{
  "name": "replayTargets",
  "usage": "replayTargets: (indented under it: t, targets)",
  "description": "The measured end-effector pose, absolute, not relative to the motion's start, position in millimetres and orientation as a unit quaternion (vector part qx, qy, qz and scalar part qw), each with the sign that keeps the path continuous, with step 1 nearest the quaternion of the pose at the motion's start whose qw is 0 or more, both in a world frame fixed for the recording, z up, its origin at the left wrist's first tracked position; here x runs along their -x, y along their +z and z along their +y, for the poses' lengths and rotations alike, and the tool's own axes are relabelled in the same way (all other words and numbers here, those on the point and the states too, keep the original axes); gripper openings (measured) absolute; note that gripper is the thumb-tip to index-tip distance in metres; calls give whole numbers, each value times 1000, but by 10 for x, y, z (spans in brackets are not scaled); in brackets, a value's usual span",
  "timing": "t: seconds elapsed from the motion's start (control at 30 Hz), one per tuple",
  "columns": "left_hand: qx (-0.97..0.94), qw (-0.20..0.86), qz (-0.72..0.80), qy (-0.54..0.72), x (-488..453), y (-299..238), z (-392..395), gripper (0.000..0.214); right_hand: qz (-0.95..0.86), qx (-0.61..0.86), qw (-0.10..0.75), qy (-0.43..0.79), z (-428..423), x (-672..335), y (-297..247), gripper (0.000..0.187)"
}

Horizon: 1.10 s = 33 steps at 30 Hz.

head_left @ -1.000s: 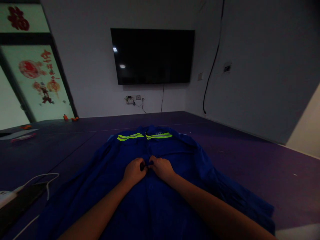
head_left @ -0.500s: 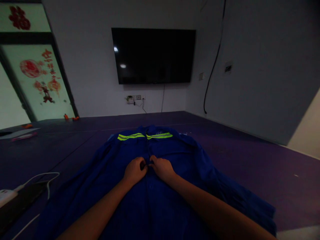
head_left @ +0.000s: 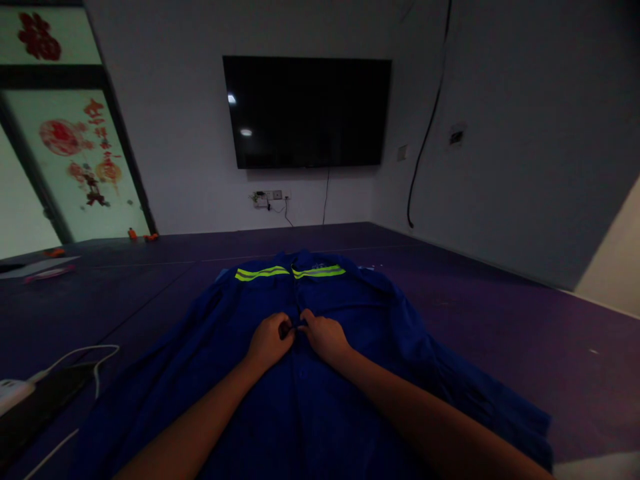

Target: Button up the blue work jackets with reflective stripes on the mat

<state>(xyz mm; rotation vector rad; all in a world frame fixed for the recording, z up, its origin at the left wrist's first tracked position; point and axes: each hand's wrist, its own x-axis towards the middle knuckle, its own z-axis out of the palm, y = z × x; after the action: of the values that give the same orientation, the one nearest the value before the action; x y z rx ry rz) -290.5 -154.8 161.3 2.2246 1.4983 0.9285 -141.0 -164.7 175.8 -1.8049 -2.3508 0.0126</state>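
Observation:
A blue work jacket (head_left: 320, 400) with yellow reflective stripes (head_left: 289, 272) near its far end lies spread flat on a dark purple surface (head_left: 500, 333). My left hand (head_left: 269, 341) and my right hand (head_left: 326, 337) meet at the jacket's centre front, fingers curled and pinching the fabric where the two front edges come together. What lies between the fingertips is too small and dark to make out. Both forearms reach in from the bottom of the view.
A white charger with a white cable (head_left: 80, 353) and a dark flat object (head_left: 35, 407) lie at the left edge. A black television (head_left: 306, 110) hangs on the far wall above wall sockets (head_left: 267, 197). Papers (head_left: 37, 268) rest at far left.
Both hands stay pinched at the jacket's front with only slight finger shifts. The jacket has not moved.

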Motion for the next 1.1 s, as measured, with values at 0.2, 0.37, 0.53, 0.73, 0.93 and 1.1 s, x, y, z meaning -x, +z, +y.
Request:
replayTargets:
  t: [0.2,0.37,0.53,0.73,0.93,1.1]
  targets:
    - [-774,154,525,318,2903,1622,-1557,3,-789,605,102,27,-1652,1403,1771,24]
    - [-778,149,526,310,2898,1619,-1562,2,-791,599,118,43,-1640,1394,1765,24]
    - [-782,143,525,305,2894,1620,-1567,3,-800,587,122,40,-1633,1391,1755,24]
    - [-780,154,529,296,2900,1634,-1564,3,-796,592,115,46,-1627,1392,1746,24]
    - [-780,159,528,295,2903,1633,-1564,2,-799,590,110,35,-1622,1394,1740,24]
    - [-780,165,525,298,2899,1648,-1571,3,-802,588,99,39,-1624,1394,1749,25]
